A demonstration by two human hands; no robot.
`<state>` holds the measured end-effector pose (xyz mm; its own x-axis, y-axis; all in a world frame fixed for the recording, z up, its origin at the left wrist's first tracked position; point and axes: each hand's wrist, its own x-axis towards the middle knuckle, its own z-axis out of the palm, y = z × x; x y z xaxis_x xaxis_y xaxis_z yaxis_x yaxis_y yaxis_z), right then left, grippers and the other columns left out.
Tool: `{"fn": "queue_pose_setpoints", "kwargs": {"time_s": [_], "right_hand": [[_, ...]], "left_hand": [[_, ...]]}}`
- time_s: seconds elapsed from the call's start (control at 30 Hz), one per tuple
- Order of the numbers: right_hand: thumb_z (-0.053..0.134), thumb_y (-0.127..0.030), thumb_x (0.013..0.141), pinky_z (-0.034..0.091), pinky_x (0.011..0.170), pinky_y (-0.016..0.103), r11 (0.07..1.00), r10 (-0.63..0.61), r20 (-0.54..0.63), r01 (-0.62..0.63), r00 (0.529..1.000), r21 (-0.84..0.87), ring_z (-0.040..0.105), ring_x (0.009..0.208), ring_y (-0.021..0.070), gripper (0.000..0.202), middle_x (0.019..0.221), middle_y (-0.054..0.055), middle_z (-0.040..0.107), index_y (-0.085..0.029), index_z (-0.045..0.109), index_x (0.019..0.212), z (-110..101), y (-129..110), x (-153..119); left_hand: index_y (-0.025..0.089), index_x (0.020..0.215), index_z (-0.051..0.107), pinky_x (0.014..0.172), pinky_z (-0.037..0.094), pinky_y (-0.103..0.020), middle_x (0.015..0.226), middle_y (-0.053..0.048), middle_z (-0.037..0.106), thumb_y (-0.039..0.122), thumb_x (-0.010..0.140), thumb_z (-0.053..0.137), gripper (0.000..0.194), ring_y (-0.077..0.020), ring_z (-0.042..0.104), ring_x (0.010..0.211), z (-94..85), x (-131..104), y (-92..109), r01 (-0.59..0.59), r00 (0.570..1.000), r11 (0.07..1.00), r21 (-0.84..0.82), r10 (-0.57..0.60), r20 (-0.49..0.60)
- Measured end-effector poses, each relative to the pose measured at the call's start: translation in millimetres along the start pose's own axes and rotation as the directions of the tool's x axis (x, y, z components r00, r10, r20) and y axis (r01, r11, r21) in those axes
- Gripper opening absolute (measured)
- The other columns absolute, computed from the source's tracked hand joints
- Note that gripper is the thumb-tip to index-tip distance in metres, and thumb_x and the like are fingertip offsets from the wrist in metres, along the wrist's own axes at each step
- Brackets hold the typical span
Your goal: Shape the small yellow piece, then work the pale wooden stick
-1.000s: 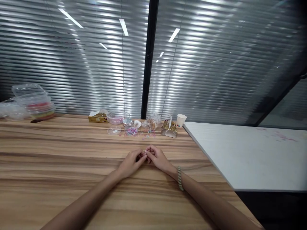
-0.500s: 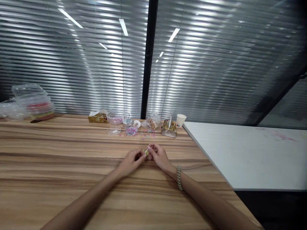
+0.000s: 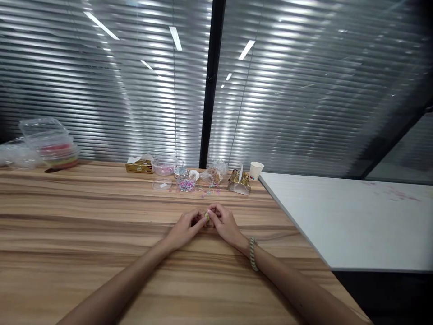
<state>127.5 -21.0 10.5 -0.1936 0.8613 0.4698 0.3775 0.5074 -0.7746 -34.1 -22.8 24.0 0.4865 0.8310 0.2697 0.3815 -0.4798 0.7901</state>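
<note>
A small yellow-green piece (image 3: pixel 207 217) is pinched between the fingertips of both hands, above the wooden table (image 3: pixel 84 216). My left hand (image 3: pixel 188 227) comes from the lower left, its thumb and fingers closed on the piece. From the right, my right hand (image 3: pixel 224 223) has its thumb and index finger closed at the same piece; a braided bracelet (image 3: pixel 253 254) is round that wrist. Beyond the hands lie small pink and coloured bits (image 3: pixel 211 192) and a clear round tub (image 3: pixel 186 183) of colourful pieces. The piece's exact shape is too small to tell.
Along the back edge stand a gold box (image 3: pixel 139 167), a pink-filled tub (image 3: pixel 164 168), a flat clear lid (image 3: pixel 161 184), a crumpled plastic bag (image 3: pixel 215 172), a gold packet (image 3: pixel 239 183) and a paper cup (image 3: pixel 256 170). Stacked plastic containers (image 3: pixel 56 146) sit far left; a white table (image 3: pixel 345 221) adjoins right.
My right thumb and index fingertip have shifted slightly left and down over the piece. My left hand has hardly moved. The whole view has shifted a little.
</note>
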Motion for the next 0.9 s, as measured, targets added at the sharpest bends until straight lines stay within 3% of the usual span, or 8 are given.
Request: {"fn": "queue_pose_setpoints", "kwargs": {"time_s": [0.5, 0.9], "right_hand": [[0.039, -0.029, 0.088, 0.040, 0.064, 0.025, 0.995, -0.052, 0.107, 0.061, 0.993, -0.079, 0.054, 0.071, 0.0144, 0.018, 0.080, 0.003, 0.060, -0.019, 0.053, 0.084, 1.1, -1.1, -1.5], [0.040, -0.033, 0.087, 0.041, 0.058, 0.024, 1.000, 0.021, 0.109, -0.022, 0.994, 0.012, 0.054, 0.069, 0.0147, 0.019, 0.077, 0.003, 0.059, -0.020, 0.053, 0.085, 1.1, 1.7, -2.0]], "left_hand": [[0.014, 0.079, 0.056, 0.066, 0.040, -0.024, 0.074, -0.003, 0.057, 0.040, 0.085, 0.037, 0.033, -0.0138, 0.051, 0.070, -0.6, -0.2, -0.2, -0.011, 1.000, 1.000, 0.028, 0.011, 0.018], [0.015, 0.078, 0.056, 0.067, 0.041, -0.025, 0.077, -0.005, 0.060, 0.039, 0.084, 0.039, 0.031, -0.0144, 0.053, 0.071, -0.1, -0.5, -0.6, -0.016, 1.000, 1.000, -0.023, 0.016, 0.016]]}}
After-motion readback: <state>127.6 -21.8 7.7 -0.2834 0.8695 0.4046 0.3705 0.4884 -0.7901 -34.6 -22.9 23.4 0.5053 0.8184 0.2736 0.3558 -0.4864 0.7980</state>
